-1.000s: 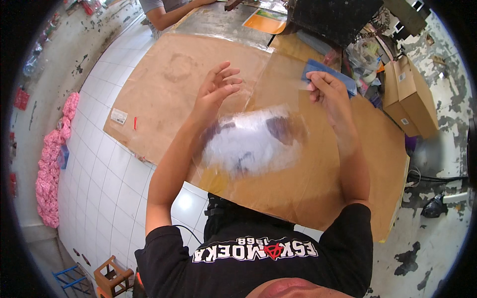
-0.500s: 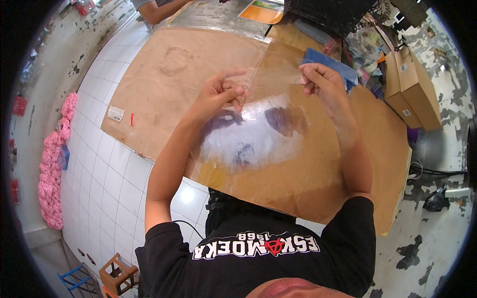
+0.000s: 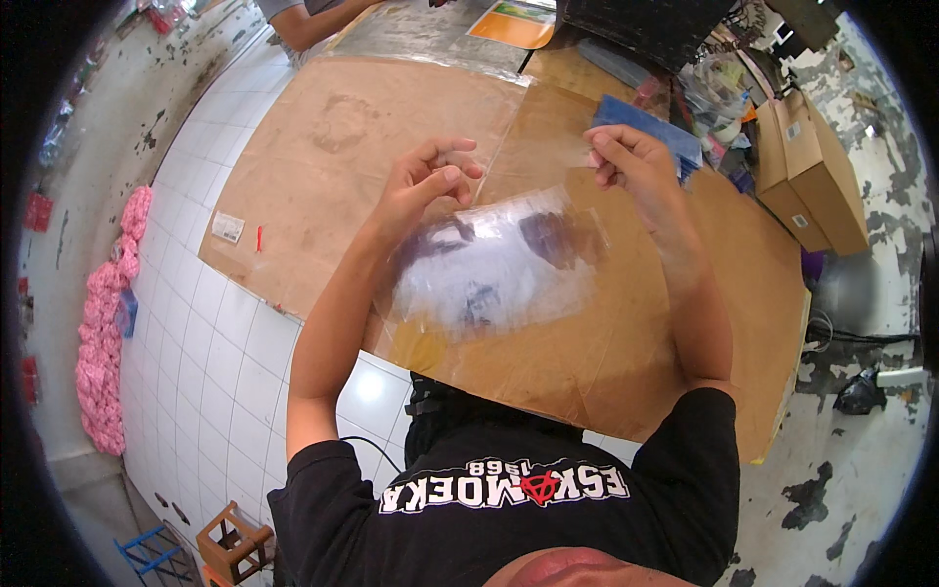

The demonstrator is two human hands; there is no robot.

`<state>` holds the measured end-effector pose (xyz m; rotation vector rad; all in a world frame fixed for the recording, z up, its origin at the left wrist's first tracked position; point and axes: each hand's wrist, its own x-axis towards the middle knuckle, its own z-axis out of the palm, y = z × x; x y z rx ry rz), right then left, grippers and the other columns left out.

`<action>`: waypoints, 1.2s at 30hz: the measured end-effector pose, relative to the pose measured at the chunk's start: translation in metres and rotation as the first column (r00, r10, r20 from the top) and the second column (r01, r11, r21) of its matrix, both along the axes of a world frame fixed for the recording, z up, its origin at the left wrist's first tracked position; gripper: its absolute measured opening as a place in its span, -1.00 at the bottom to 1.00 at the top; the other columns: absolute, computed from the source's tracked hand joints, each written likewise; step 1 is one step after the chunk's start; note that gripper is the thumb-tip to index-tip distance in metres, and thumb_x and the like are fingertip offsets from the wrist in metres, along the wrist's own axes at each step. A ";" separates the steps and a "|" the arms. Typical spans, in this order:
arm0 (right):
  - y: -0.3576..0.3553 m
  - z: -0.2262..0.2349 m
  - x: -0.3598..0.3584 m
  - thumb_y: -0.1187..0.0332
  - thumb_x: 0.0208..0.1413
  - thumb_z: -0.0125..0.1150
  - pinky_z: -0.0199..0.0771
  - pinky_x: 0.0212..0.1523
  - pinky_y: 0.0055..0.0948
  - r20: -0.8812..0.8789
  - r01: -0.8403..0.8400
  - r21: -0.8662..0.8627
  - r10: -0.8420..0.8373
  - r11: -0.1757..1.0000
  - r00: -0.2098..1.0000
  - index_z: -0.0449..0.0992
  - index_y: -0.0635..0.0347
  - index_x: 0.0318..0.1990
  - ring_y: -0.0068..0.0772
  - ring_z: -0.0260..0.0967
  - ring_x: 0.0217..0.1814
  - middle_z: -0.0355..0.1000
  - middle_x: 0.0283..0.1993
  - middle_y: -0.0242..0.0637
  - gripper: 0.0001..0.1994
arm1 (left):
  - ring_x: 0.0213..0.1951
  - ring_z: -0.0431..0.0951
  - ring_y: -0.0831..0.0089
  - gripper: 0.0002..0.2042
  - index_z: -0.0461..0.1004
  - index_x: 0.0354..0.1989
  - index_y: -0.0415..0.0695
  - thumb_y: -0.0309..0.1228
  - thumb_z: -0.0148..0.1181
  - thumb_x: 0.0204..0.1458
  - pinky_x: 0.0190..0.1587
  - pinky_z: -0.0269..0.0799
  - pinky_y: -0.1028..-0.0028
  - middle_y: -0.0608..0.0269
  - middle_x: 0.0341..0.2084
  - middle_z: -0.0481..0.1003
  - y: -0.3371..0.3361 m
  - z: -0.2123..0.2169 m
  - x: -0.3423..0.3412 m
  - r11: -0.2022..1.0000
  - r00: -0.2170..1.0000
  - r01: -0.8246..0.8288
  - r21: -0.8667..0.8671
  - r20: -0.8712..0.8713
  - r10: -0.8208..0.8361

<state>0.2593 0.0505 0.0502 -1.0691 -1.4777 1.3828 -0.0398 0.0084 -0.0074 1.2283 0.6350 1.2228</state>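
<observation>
Over the brown-covered table, my left hand (image 3: 427, 184) is raised with its fingers loosely curled and the thumb apart from them; nothing shows in it. To its right, my right hand (image 3: 634, 161) is closed in a pinch, thumb against the fingertips. Whatever it pinches is too thin or too clear to make out. Below and between both hands lies a patch of clear plastic film (image 3: 499, 264), shiny and wrinkled, with whitish and dark purple areas. A flat blue plastic sheet or packet (image 3: 650, 127) lies just beyond my right hand.
Brown paper covers the table (image 3: 675, 342). A small white label (image 3: 228, 227) and a red strip (image 3: 259, 239) lie near its left edge. Cardboard boxes (image 3: 817, 176) and plastic bags (image 3: 719, 83) crowd the right. Another person's arm (image 3: 318, 22) rests at the far left.
My left hand's thumb and fingers have drawn back slightly to the left, and the index finger has bent. My right hand has hardly moved and stays pinched.
</observation>
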 end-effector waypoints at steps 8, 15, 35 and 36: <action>-0.006 0.003 -0.005 0.24 0.17 0.19 0.39 -0.43 -0.67 0.002 -0.049 0.014 0.049 0.999 0.999 0.55 0.22 -0.18 -0.68 0.36 -0.48 0.47 -0.42 -0.45 -0.77 | -0.46 0.52 0.53 -0.76 0.51 -0.17 -0.31 -0.36 0.17 0.13 -0.33 0.47 0.53 0.16 -0.39 0.55 0.004 -0.007 0.000 0.993 0.999 -0.043 -0.106 -0.003 0.043; -0.006 0.000 -0.006 0.28 0.18 0.18 0.39 -0.43 -0.66 -0.014 -0.045 0.046 0.046 0.998 0.999 0.55 0.22 -0.18 -0.68 0.36 -0.48 0.47 -0.42 -0.44 -0.80 | -0.46 0.51 0.54 -0.81 0.52 -0.19 -0.30 -0.45 0.20 0.09 -0.35 0.45 0.57 0.21 -0.38 0.54 -0.002 0.001 0.004 0.981 0.998 0.003 -0.194 -0.062 -0.016; -0.012 0.003 -0.015 0.34 0.18 0.18 0.37 -0.43 -0.66 -0.028 -0.015 0.120 0.019 0.993 0.999 0.54 0.29 -0.20 -0.67 0.36 -0.48 0.49 -0.42 -0.39 -0.81 | -0.43 0.51 0.54 -0.94 0.51 -0.32 -0.19 -0.52 0.15 0.04 -0.34 0.47 0.53 0.23 -0.42 0.53 0.000 -0.007 0.009 0.943 0.981 0.131 -0.307 0.179 -0.078; -0.012 0.003 -0.014 0.34 0.18 0.18 0.37 -0.43 -0.66 -0.031 -0.014 0.131 0.018 0.991 0.999 0.54 0.29 -0.20 -0.67 0.36 -0.47 0.49 -0.42 -0.39 -0.81 | -0.44 0.51 0.54 -0.94 0.51 -0.33 -0.19 -0.53 0.15 0.04 -0.34 0.48 0.53 0.23 -0.42 0.53 0.000 -0.007 0.009 0.942 0.983 0.120 -0.314 0.171 -0.069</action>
